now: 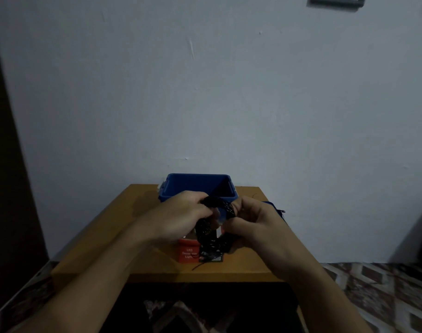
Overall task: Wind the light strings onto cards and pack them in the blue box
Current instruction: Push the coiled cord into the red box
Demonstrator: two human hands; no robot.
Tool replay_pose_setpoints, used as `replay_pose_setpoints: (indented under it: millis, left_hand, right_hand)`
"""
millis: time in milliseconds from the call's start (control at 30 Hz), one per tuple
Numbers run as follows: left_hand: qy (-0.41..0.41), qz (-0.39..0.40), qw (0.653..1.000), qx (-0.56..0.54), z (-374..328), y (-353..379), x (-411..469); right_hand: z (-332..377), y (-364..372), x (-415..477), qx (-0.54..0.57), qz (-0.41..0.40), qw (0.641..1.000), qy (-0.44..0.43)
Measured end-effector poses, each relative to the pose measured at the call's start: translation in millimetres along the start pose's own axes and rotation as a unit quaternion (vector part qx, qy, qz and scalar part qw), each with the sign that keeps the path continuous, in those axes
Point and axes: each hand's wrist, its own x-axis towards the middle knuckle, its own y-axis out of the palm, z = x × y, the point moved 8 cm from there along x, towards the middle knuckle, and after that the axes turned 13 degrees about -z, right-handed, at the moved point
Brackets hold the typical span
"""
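Observation:
A dark bundle of light string [214, 221] hangs between both hands above a small wooden table [157, 267]. My left hand [181, 217] grips the upper left of the bundle. My right hand [253, 222] closes on its right side and lower loops. Under the hands lies a red card or package [188, 253] printed with white "LED" lettering; part of the string drapes over it. The blue box [195, 186] stands open at the table's far edge, just behind the hands. A thin wire end [198, 266] trails toward the front edge.
A blue lid or flat object [273, 205] with dark cord on it lies at the table's right edge. The table stands against a pale wall. A patterned floor [385, 289] shows to the right and a dark door or cabinet edge on the left.

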Motion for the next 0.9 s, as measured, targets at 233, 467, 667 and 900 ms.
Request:
replay_pose_setpoints:
  millis: [233,467,667,900]
  left_hand:
    - [0.032,0.030,0.985,0.166,4,-3,-2]
    - [0.071,-0.026,0.971,0.227,3,-9,5]
    - [0.087,-0.092,0.974,0.188,-4,-18,11]
    - [0.045,-0.117,0.986,0.113,11,-18,27]
  right_hand:
    - [-2,-6,8,-0.090,-0.003,0.996,-0.016]
    - [6,-9,17,-0.117,-0.020,0.992,-0.044]
    - [12,-11,28,-0.116,-0.027,0.992,-0.049]
    - [5,-7,48,-0.108,-0.023,0.993,-0.034]
